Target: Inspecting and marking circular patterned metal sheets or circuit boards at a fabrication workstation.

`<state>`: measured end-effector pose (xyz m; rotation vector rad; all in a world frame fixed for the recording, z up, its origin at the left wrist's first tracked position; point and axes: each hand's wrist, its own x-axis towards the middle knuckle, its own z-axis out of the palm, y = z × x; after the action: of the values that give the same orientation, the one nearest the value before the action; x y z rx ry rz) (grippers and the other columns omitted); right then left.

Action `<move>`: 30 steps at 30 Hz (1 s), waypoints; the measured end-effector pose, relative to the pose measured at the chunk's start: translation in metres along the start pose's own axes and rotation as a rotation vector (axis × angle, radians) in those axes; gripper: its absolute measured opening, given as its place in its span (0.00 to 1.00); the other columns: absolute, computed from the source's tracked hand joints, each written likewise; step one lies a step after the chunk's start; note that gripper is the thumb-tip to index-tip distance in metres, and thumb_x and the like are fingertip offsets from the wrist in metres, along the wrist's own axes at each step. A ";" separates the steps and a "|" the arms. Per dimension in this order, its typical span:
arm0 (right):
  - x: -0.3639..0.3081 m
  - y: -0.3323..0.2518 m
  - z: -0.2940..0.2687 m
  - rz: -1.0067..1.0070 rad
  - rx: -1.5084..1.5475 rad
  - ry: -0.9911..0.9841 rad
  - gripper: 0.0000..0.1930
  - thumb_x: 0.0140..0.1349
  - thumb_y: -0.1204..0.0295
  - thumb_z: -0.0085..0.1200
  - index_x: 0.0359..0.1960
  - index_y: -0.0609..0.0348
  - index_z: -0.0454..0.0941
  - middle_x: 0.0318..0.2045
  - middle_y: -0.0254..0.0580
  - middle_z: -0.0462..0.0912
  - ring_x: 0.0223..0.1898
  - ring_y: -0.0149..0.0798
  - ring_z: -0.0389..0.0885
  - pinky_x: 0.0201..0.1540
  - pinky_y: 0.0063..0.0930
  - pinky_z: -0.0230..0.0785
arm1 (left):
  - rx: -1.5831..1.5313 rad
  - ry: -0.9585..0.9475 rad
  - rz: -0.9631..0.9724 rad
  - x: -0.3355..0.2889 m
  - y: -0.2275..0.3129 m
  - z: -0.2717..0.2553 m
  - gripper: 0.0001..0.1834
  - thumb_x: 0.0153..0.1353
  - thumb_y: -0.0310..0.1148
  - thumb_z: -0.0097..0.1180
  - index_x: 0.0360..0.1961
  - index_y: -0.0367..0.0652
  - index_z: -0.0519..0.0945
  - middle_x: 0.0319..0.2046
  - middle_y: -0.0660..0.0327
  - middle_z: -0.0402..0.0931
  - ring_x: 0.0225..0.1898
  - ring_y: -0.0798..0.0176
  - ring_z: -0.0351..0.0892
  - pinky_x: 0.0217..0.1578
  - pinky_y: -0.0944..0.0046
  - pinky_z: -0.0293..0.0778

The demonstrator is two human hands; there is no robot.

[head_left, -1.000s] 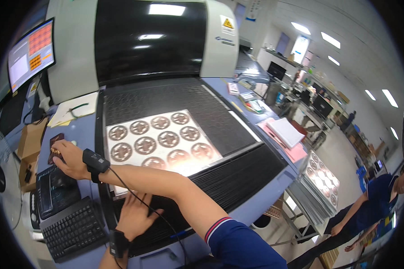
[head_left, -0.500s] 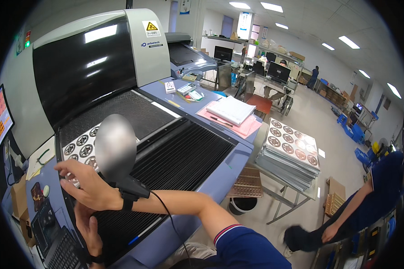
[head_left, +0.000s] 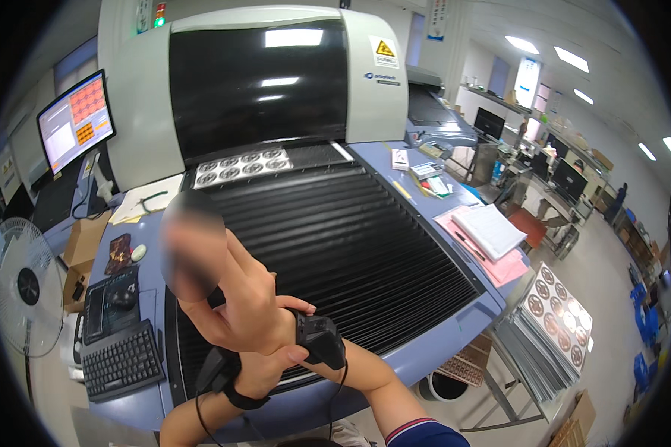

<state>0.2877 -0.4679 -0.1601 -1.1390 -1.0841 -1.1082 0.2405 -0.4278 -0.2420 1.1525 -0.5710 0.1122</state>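
My left hand (head_left: 267,366) is closed around my right wrist, its thumb on the near side and fingertips showing beyond it. My right hand (head_left: 247,304) points up and to the left over the black ribbed cover (head_left: 343,238) of a large machine. Its visible fingers are stretched and apart, with nothing seen in them. A blurred patch hides the fingertips. Black devices (head_left: 320,339) with cables are strapped at both wrists. At the foot of the machine's dark hood (head_left: 257,89) lies a white panel (head_left: 244,167) with rows of round dark patterns, apart from both hands.
On the left stand a keyboard (head_left: 123,361), a mouse (head_left: 123,299), a monitor (head_left: 76,123) and a fan (head_left: 26,287). Papers and a notebook (head_left: 488,232) lie on the machine's right ledge. A stack of patterned panels (head_left: 555,320) sits on a stand at the right.
My view has turned left. The bed with the panel has moved toward the hood, and the ribbed cover stretches farther. My right hand has left the panel; my left hand has taken hold of my right wrist.
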 end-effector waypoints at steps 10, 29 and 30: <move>-0.009 0.021 0.014 -0.160 -0.339 -0.106 0.18 0.52 0.85 0.60 0.47 0.69 0.77 0.47 0.55 0.80 0.39 0.50 0.84 0.40 0.35 0.80 | 0.012 0.264 0.054 -0.009 -0.019 0.005 0.54 0.48 0.48 0.77 0.67 0.35 0.56 0.51 0.49 0.74 0.44 0.62 0.80 0.45 0.65 0.78; 0.005 0.006 0.007 0.808 1.051 0.126 0.11 0.73 0.75 0.47 0.51 0.69 0.73 0.41 0.52 0.83 0.32 0.39 0.86 0.34 0.31 0.81 | -0.022 0.073 0.044 -0.015 -0.009 0.003 0.33 0.53 0.33 0.74 0.57 0.32 0.74 0.52 0.55 0.79 0.55 0.64 0.78 0.57 0.62 0.73; 0.006 0.008 0.006 0.839 1.127 0.177 0.10 0.72 0.76 0.47 0.51 0.68 0.74 0.41 0.52 0.83 0.31 0.39 0.86 0.32 0.31 0.81 | -0.009 0.074 0.035 -0.018 -0.012 0.003 0.34 0.53 0.33 0.74 0.58 0.32 0.73 0.52 0.55 0.79 0.55 0.64 0.77 0.57 0.63 0.73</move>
<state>0.2962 -0.4616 -0.1550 -0.4395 -0.7481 0.1263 0.2291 -0.4315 -0.2598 1.1253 -0.5260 0.1819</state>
